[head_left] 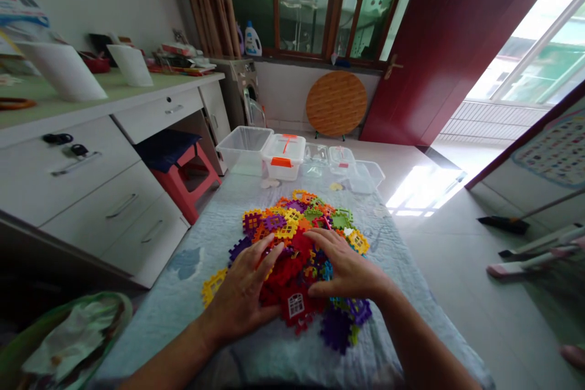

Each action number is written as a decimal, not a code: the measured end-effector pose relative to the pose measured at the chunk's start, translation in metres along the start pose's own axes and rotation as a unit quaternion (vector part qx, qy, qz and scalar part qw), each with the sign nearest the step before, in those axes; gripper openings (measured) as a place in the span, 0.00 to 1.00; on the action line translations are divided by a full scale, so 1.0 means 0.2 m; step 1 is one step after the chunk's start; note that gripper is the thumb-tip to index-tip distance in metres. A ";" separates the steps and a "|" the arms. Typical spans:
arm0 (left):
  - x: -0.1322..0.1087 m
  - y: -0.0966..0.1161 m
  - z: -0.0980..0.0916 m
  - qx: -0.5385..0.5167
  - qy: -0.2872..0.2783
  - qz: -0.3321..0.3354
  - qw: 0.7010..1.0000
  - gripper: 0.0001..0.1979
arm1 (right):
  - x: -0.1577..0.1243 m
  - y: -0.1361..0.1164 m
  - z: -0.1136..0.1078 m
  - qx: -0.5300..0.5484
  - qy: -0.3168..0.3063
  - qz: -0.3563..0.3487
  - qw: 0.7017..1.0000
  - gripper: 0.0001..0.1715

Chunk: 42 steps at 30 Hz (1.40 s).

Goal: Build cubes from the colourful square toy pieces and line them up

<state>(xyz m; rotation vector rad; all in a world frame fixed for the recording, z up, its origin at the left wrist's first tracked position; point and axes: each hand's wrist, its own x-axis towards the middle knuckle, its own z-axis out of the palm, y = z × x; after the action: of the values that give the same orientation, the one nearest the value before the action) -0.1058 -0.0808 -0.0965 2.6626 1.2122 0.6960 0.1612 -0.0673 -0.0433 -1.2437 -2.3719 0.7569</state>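
A heap of notched plastic building pieces (pixel 274 222) in yellow, purple, orange, green, blue and red lies on the cloth-covered table. My left hand (pixel 244 289) rests at the heap's left side, fingers spread and thumb by the red pieces. On the right side, my right hand (pixel 345 265) lies over the heap with its fingers stretched apart. Between the two hands are several red pieces (pixel 286 271), and a red piece with a white window (pixel 296 304) lies nearest to me. A dark purple piece (pixel 337 329) sits below my right hand. Both palms hide parts of the heap.
Along the table's far end stand an open clear bin (pixel 244 137), a lidded box with orange clips (pixel 284 161) and smaller clear containers (pixel 342 158). A red stool (pixel 187 177) is beyond the left edge. A lined bin (pixel 68 341) stands at the lower left.
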 end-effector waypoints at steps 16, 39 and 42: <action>0.21 0.02 0.02 -0.016 0.000 0.006 1.000 0.24 | 0.07 0.03 0.15 0.019 0.118 -0.027 0.993 0.39; 0.87 -0.07 0.03 -0.048 -0.115 -0.075 0.989 0.25 | 0.08 0.40 -0.11 0.243 0.264 0.238 0.903 0.26; 0.90 -0.13 0.04 0.038 -0.113 -0.090 0.989 0.26 | 0.05 0.44 -0.12 0.208 0.266 0.263 0.903 0.23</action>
<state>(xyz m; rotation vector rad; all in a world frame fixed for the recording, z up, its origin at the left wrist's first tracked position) -0.0171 0.0706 -0.0472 2.5622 1.4146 0.3166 0.2254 -0.0115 -0.0773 -1.6460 -1.3589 0.8742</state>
